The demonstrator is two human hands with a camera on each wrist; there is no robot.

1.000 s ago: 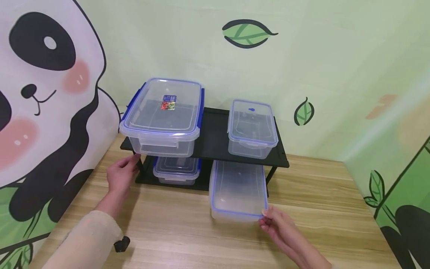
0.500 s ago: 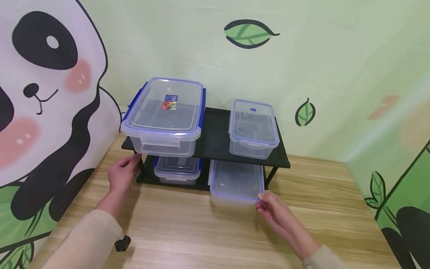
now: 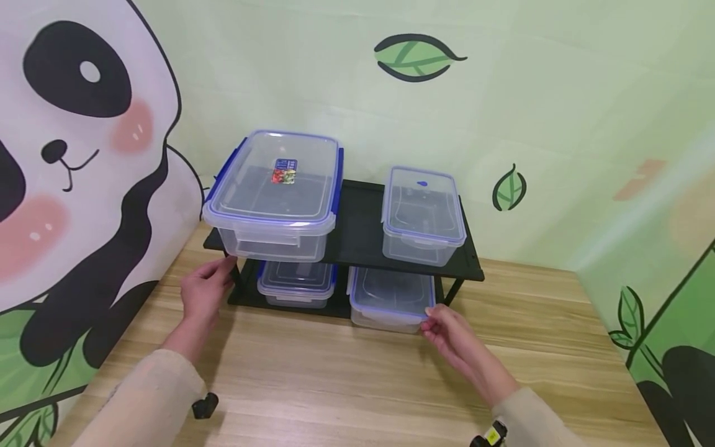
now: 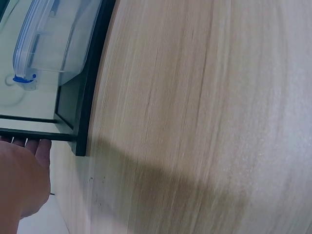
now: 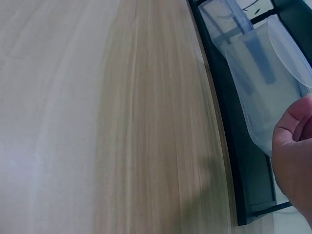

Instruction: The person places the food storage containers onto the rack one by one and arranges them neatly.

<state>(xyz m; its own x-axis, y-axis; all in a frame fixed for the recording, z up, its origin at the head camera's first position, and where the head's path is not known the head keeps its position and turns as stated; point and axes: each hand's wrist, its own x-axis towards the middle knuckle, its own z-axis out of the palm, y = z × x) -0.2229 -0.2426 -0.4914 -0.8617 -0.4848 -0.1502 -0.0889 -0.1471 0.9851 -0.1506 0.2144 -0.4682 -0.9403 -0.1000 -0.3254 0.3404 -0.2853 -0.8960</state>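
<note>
My right hand [image 3: 458,341] pinches the front right corner of a clear lidded food container [image 3: 391,295], its thumb at the blue-rimmed lid. In the right wrist view this container [image 5: 248,100] sits on the rack's lower level, its front end jutting slightly past the edge. My left hand [image 3: 202,288] touches the left upright of the black two-tier rack [image 3: 357,226]. Seen from the left wrist, the fingertips [image 4: 43,148] meet the outer side of that upright, with no visible wrap around it.
A large container with blue clips [image 3: 274,186] and a smaller one [image 3: 421,211] stand on the upper tier. Another container [image 3: 296,282] lies on the lower left. The rack stands on a wooden table [image 3: 313,379], before a panda-printed backdrop [image 3: 301,74].
My right hand has moved away from me, pushing the held container farther back into the lower level. The left hand has stayed at the rack's left upright.
</note>
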